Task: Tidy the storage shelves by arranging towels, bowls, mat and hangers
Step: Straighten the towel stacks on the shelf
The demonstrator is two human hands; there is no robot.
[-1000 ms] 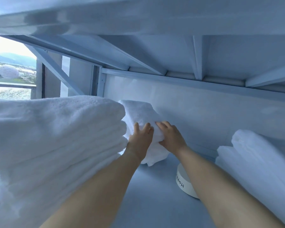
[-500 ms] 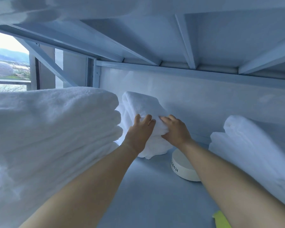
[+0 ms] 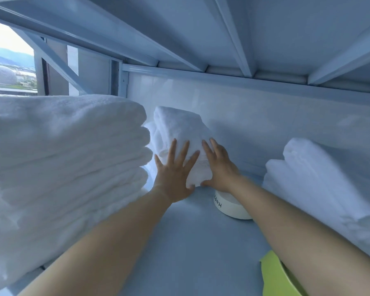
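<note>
A small stack of folded white towels stands at the back of the shelf, against the rear wall. My left hand presses flat on its front with fingers spread straight. My right hand lies against the stack's right side, fingers straight and thumb at the bottom edge. A white bowl with black lettering sits upside down just under my right wrist. A tall pile of folded white towels fills the left, and more white towels lie at the right.
A yellow-green object shows at the bottom right under my right forearm. The metal shelf above hangs low overhead with cross braces. A window opens at the far left. Bare shelf surface runs between my arms.
Both hands have opened out flat against the small towel stack, the left fingers now spread wide. The view has shifted closer and the yellow-green object has come further into sight.
</note>
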